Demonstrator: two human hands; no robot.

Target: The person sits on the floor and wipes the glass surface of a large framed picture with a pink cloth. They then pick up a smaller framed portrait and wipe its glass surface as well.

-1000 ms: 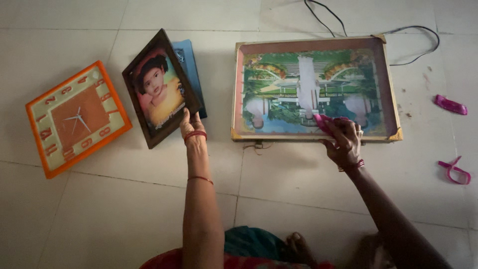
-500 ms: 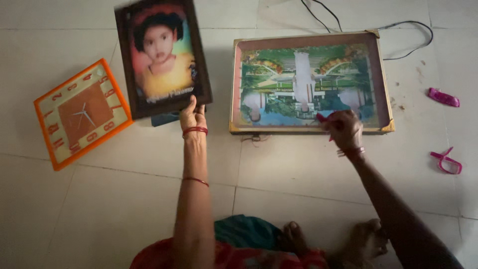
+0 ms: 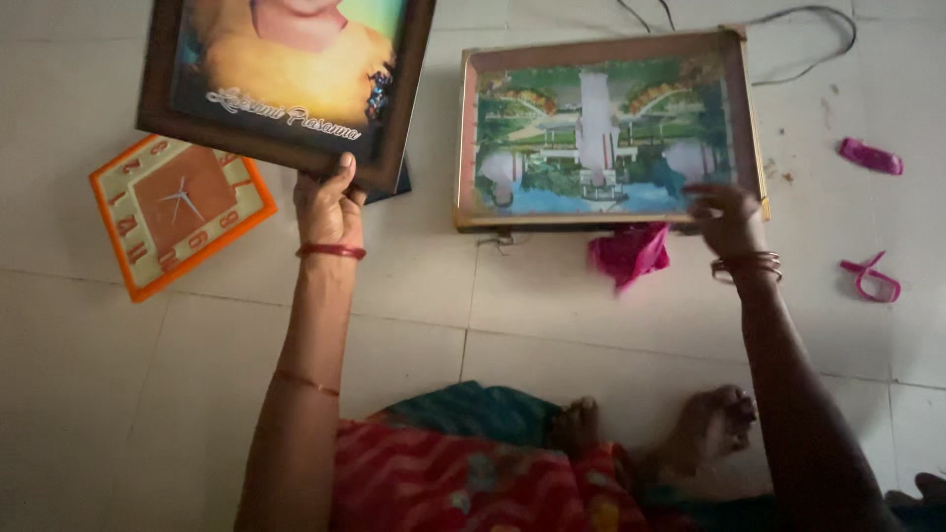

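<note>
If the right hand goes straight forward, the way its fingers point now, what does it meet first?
Most likely the large framed landscape picture. The right hand is open at its lower right edge, fingers pointing over the frame toward the glass. How high it is above the frame is unclear. The pink cloth lies behind that line.

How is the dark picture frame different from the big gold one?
The dark picture frame is lifted in the left hand; the gold frame lies flat on the floor. The dark one shows a portrait, the gold one a garden scene. The gold one has metal corners. Both are rectangular.
</note>
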